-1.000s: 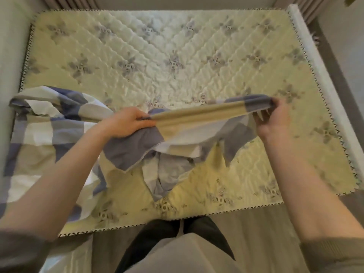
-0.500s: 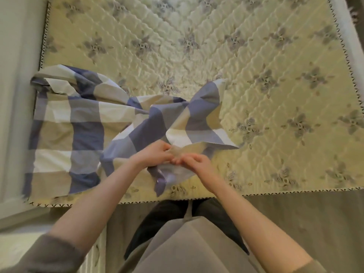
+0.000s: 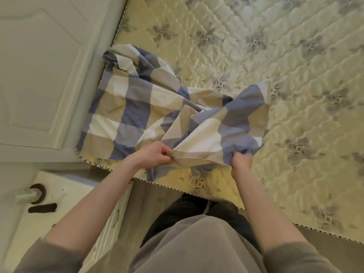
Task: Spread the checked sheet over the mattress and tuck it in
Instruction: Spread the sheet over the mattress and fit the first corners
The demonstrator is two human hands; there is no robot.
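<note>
The checked sheet point(image 3: 136, 107), in blue, beige and white squares, lies bunched on the near left corner of the quilted yellow mattress point(image 3: 295, 75). My left hand point(image 3: 155, 154) pinches a beige edge of the sheet near the mattress's front edge. About a hand's width to the right, my right hand point(image 3: 241, 159) grips a blue fold of the same edge. Between the hands the fabric is pulled taut; behind them it rises in loose folds. Most of the mattress is bare.
A white panelled door or wardrobe front point(image 3: 39, 66) stands close along the mattress's left side. A white low cabinet top point(image 3: 65, 198) with small dark objects sits at the near left. Grey floor point(image 3: 149, 196) runs along the front edge, where I stand.
My hands, touching half a second ago, have moved apart along the sheet's edge. One second ago they held it stretched wide. My view has swung left and tilted.
</note>
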